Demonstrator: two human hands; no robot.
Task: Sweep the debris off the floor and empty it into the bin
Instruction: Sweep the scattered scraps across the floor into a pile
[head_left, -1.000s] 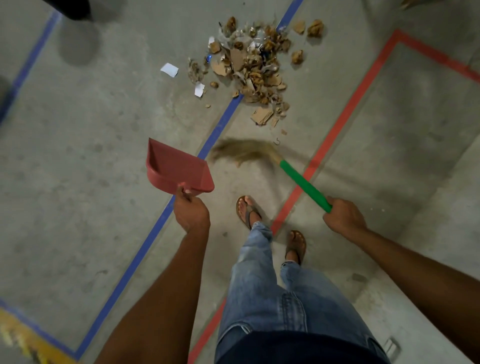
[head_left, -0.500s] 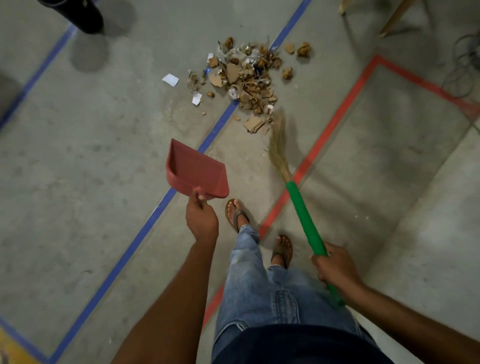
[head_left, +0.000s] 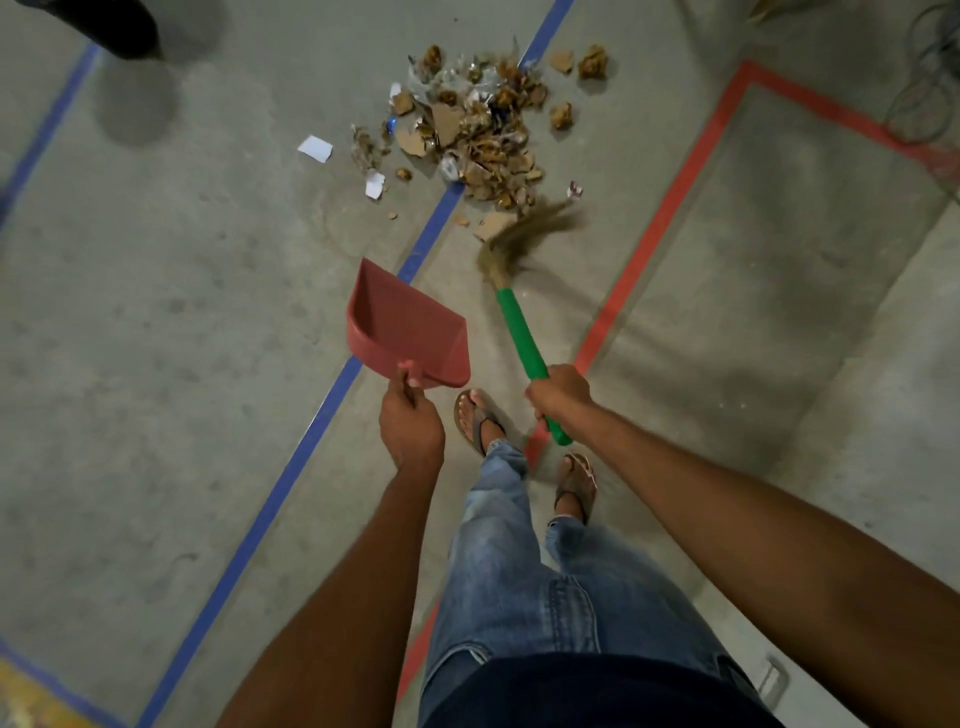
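Debris (head_left: 478, 130) heaped ahead of both hands, I see broom (head_left: 519, 335) pointing forward at its near edge, right hand (head_left: 561, 395) gripping it, left hand (head_left: 410, 426) holding dustpan (head_left: 408, 327)

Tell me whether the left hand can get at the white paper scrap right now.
Probably not yet: the left hand grips the dustpan, well short of the paper scrap. Nothing stands between them.

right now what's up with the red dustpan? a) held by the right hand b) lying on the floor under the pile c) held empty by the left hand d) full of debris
c: the left hand grips the red dustpan by its handle, and its tray is bare.
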